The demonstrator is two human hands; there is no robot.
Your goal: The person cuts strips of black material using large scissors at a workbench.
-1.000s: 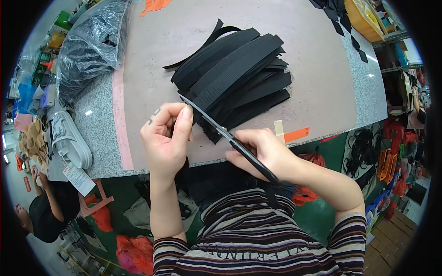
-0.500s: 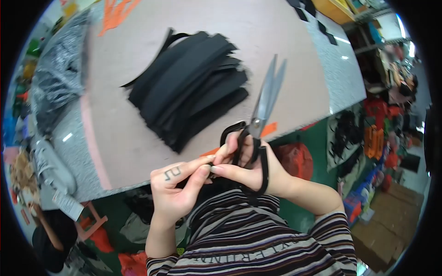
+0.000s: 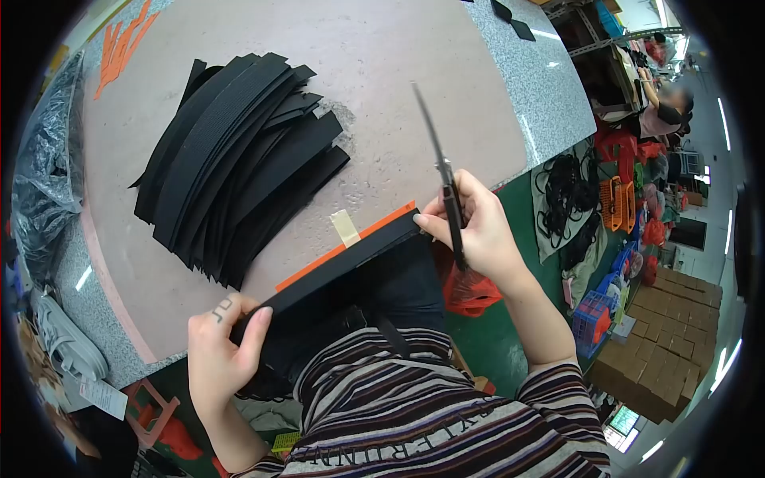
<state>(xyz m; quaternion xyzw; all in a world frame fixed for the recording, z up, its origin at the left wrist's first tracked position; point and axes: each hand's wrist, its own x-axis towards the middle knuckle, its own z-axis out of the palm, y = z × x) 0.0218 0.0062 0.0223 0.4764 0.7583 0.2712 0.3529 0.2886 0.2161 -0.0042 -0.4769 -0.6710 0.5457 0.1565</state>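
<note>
A black webbing strip (image 3: 343, 263) is stretched along the table's near edge, beside an orange strip (image 3: 319, 261) that has a piece of beige tape (image 3: 345, 228) over it. My left hand (image 3: 221, 346) pinches the strip's left end between thumb and fingers. With thumb and fingertips my right hand (image 3: 478, 227) grips its other end, and the scissors (image 3: 448, 191) are also in that hand, seen edge-on with the blades pointing away from me. Beyond the hands lies a fanned pile of black webbing strips (image 3: 231, 151) with ribbed surfaces.
Orange strips (image 3: 123, 48) lie at the table's far left, near a clear plastic bag (image 3: 52, 167). Small black pieces (image 3: 512, 20) rest at the far right. Orange crates (image 3: 617, 203) and stacked cardboard boxes (image 3: 661, 334) stand right; another person (image 3: 665, 107) is farther back.
My hands, close together before, have moved apart and now hold the black strip taut along the table edge. The scissors have turned edge-on. The view has shifted, showing the pile farther left.
</note>
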